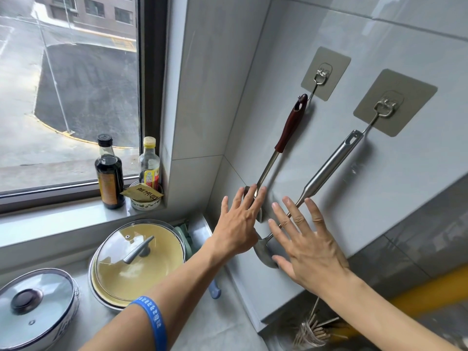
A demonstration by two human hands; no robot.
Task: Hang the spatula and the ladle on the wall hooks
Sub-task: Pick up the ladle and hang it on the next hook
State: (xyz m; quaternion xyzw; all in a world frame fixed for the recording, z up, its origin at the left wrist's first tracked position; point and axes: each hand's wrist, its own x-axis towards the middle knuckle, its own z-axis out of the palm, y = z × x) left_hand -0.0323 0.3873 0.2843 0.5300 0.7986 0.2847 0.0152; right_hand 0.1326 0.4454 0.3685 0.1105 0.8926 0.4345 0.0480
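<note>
The spatula [288, 130], with a dark red handle and steel shaft, hangs from the left wall hook [321, 76]; its blade is hidden behind my left hand [240, 221]. The all-steel ladle [329, 163] hangs from the right wall hook [385, 108], and part of its bowl [262, 249] shows between my hands. My left hand is spread flat over the spatula's lower end, fingers apart. My right hand [306, 247] is spread in front of the ladle's lower shaft, fingers apart. Neither hand grips anything.
A yellow pot with a glass lid [139, 262] and a white lidded pot [35, 307] stand on the counter at the left. Two bottles [110, 173] and a small bowl [144, 198] stand on the window sill. A holder with chopsticks [314, 330] is at the bottom.
</note>
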